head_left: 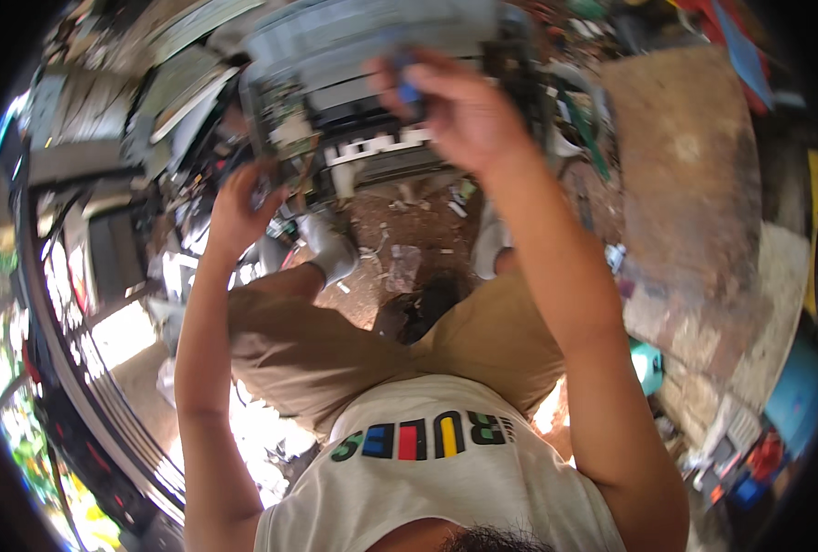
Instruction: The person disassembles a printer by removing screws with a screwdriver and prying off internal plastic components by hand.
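Observation:
My right hand [473, 115] is raised over a large grey machine casing [363, 41]. Its fingers are closed round a small blue-and-black object [409, 87], too blurred to tell its kind. Below that hand, a white toothed strip [377, 147] runs along the front of the casing, next to dark inner parts. My left hand [239, 210] hovers at the casing's left side, near loose wires and scraps. Its thumb and fingers look apart, though the fingertips are smeared, and I see nothing held there.
Between my feet lies brown dirt ground [381, 216] strewn with small scraps. A worn wooden board [685, 166] lies at the right, with a blue drum [795, 396] nearer me. Flat panels [188, 101] and a metal frame [36, 267] crowd the left.

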{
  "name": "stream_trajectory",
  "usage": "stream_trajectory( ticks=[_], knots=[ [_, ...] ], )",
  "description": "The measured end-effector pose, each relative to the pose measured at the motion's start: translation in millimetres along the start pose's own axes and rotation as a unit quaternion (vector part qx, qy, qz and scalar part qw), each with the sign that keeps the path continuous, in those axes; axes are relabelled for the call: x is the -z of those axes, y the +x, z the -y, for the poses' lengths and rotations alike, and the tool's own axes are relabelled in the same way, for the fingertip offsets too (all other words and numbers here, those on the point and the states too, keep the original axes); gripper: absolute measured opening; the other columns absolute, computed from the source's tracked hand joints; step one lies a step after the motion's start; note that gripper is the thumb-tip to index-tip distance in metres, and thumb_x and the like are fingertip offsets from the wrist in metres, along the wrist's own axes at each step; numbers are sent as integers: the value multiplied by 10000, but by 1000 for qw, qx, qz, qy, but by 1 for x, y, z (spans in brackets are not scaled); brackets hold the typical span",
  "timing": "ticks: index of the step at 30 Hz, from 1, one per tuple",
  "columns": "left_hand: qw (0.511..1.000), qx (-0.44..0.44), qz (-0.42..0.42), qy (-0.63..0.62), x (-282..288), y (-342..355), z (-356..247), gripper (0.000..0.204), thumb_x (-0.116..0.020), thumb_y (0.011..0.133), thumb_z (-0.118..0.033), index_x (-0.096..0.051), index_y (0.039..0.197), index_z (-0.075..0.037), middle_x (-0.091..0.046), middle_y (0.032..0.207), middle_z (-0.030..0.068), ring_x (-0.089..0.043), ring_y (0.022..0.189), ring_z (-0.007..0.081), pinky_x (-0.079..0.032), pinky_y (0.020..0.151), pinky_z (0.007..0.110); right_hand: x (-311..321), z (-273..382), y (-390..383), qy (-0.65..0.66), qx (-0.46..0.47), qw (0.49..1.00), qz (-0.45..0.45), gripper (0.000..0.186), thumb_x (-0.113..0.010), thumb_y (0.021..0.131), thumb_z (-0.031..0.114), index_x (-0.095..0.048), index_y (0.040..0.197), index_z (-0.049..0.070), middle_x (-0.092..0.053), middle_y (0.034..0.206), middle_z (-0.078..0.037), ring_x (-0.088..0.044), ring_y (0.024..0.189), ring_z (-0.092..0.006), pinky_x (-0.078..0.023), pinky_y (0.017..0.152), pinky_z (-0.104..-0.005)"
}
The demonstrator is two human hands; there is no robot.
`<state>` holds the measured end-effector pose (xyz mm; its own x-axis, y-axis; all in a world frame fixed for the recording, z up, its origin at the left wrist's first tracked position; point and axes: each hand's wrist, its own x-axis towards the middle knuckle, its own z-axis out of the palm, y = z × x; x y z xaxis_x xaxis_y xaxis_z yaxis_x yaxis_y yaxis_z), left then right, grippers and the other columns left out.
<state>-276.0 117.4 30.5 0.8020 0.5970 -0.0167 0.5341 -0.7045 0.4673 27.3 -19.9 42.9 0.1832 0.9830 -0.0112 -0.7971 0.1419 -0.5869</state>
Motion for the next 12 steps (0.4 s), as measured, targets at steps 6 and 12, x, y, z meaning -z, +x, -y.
stream_trajectory(
  ticks=[6, 12],
  knots=[
    [965, -6, 18, 260, 12, 63, 46, 874, -778, 703, -367, -393, 1443, -107, -467, 1418, 140, -406, 1338, 331, -320, 1117, 480, 44, 7, 11, -554, 27, 812, -183, 467, -592, 828, 129, -564, 1280, 17, -634, 912, -64, -610, 769, -187, -500, 730, -334],
    [916, -48, 98, 386, -6, 102, 22, 996, -797, 678, -486, -316, 1500, -193, -332, 1523, 133, -295, 1417, 317, -193, 1190, 498, 29, -12, 17, -746, -14, 641, -181, 586, -692, 822, 268, -525, 1366, 125, -650, 1099, -135, -642, 972, -245, -511, 861, -383]
  ],
)
